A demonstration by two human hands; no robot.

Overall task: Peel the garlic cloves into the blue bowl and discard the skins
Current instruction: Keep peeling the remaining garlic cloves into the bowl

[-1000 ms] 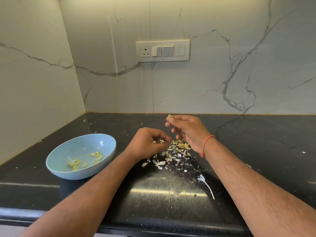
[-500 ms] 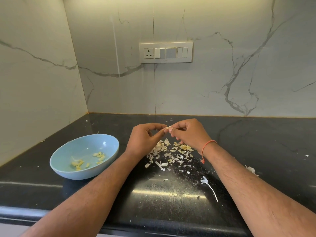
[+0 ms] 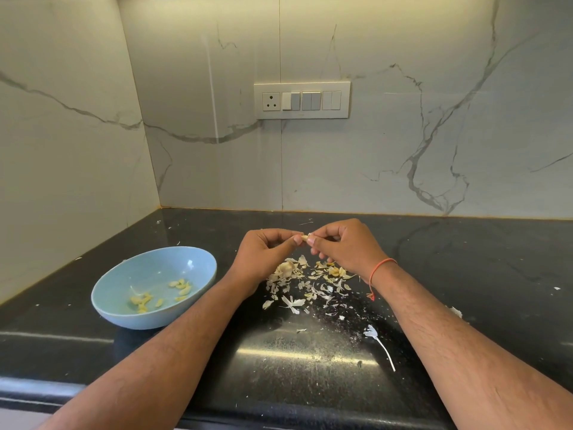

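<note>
- Pale small garlic clove (image 3: 305, 237) sits pinched between fingertips of left hand (image 3: 263, 256) and right hand (image 3: 347, 246), fingers curled, above the black surface (image 3: 310, 352).
- Light-blue round bowl (image 3: 198, 259) lies leftward, nearer the left hand.

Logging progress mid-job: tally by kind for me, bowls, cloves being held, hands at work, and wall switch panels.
Blue bowl: 1
Garlic clove pinched between both hands: 1
Hands, left hand and right hand: 2
Switch panel: 1
Total: 5
</note>
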